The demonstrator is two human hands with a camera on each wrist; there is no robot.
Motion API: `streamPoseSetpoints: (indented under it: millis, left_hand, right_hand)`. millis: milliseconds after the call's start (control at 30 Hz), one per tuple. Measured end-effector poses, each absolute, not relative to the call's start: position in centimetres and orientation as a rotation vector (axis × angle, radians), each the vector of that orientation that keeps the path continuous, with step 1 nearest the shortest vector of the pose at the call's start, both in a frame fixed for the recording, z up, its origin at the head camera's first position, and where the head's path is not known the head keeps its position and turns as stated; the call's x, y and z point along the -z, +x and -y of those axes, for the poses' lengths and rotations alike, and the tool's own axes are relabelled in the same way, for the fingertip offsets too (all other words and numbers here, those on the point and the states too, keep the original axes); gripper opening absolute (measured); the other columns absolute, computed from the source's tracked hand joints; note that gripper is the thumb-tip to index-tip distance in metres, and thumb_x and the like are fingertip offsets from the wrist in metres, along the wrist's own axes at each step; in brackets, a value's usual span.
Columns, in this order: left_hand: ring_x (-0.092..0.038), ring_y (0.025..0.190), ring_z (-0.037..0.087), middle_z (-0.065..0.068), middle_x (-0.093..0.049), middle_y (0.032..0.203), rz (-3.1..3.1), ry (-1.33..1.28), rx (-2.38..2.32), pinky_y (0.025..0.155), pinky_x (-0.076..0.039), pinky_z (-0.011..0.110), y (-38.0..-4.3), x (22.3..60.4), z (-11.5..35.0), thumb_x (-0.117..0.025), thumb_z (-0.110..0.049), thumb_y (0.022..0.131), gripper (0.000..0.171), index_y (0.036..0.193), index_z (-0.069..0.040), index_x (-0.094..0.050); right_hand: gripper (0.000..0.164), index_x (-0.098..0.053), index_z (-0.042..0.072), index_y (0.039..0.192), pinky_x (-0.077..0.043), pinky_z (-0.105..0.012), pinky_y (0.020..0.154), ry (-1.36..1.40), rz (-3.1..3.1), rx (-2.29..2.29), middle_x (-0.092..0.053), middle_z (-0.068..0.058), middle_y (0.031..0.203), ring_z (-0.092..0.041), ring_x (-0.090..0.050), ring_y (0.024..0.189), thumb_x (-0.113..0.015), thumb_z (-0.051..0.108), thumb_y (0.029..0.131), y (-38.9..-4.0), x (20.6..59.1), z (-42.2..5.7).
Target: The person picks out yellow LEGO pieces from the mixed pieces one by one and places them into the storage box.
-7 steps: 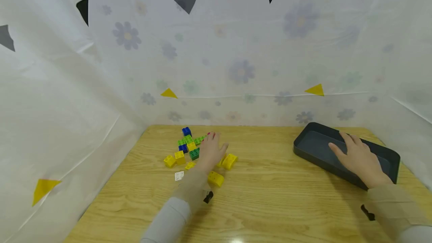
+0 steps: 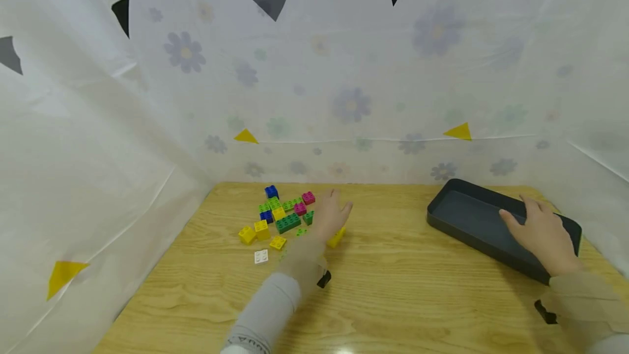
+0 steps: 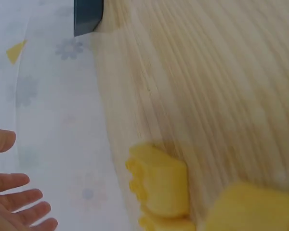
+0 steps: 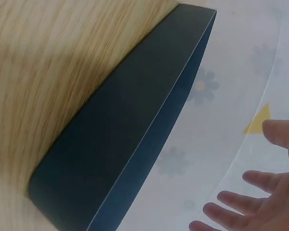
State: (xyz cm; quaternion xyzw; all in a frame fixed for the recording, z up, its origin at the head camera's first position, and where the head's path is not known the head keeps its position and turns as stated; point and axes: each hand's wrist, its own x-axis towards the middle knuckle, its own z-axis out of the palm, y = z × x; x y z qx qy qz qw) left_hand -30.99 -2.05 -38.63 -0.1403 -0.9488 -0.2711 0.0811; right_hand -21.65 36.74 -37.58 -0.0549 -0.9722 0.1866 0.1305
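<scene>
My left hand [image 2: 330, 216] is over the right side of a spread of toy building bricks, fingers straight and apart, gripping nothing. In the left wrist view, a yellow brick [image 3: 166, 185] lies on the table to the right of the fingers; a blurred yellow one [image 3: 253, 209] is nearer the camera. My hand and forearm partly hide the yellow bricks in the head view. Over the right end of a dark grey tray [image 2: 474, 234], my right hand [image 2: 545, 236] is spread with nothing in it. The right wrist view shows the tray's outer wall [image 4: 111, 115] apart from the fingers.
Left of my left hand lie a dark green brick [image 2: 288, 223], a magenta brick [image 2: 308, 198], a blue brick [image 2: 271, 192], a white brick [image 2: 261, 256] and several others. The wooden table [image 2: 393, 288] meets a white flowered sheet [image 2: 354, 152] at the back.
My left hand has moved right, uncovering the magenta and dark green bricks and covering some yellow ones. The right hand has shifted slightly right above the tray.
</scene>
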Motion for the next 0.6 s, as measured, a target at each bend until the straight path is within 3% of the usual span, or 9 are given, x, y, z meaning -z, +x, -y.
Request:
streamPoseSetpoints:
  millis: [200,433,600]
  left_hand:
    - [-0.04,0.126,0.025,0.013,-0.043,0.136,2.831,-0.515,0.927,0.101,-0.037,0.035,-32.1,38.6,-1.5,-0.047,-0.034,0.095,0.05,0.135,-0.003,-0.043]
    - [-0.042,0.125,0.022,0.011,-0.047,0.134,2.824,-0.572,1.038,0.101,-0.038,0.031,-32.5,38.7,-5.0,-0.05,-0.029,0.095,0.045,0.132,-0.003,-0.046]
    - [-0.045,0.122,0.019,0.008,-0.05,0.132,2.819,-0.558,1.108,0.098,-0.039,0.026,-33.0,39.1,-8.4,-0.051,-0.029,0.094,0.044,0.131,-0.004,-0.048]
  right_hand:
    - [0.075,-0.012,-0.02,0.135,-0.028,-0.071,0.078,-0.257,2.763,-0.537,-0.02,-0.05,0.122,-0.065,-0.025,0.101,-0.045,0.033,0.094,-21.0,38.0,-39.0]
    - [0.067,-0.012,-0.026,0.13,-0.034,-0.069,0.073,-0.436,2.776,-0.497,-0.021,-0.054,0.114,-0.066,-0.028,0.095,-0.046,0.015,0.089,-20.1,38.5,-41.5]
    - [0.071,-0.004,-0.025,0.131,-0.043,-0.061,0.065,-0.586,2.842,-0.562,-0.018,-0.055,0.113,-0.063,-0.034,0.09,-0.043,0.017,0.089,-19.5,39.3,-43.8]
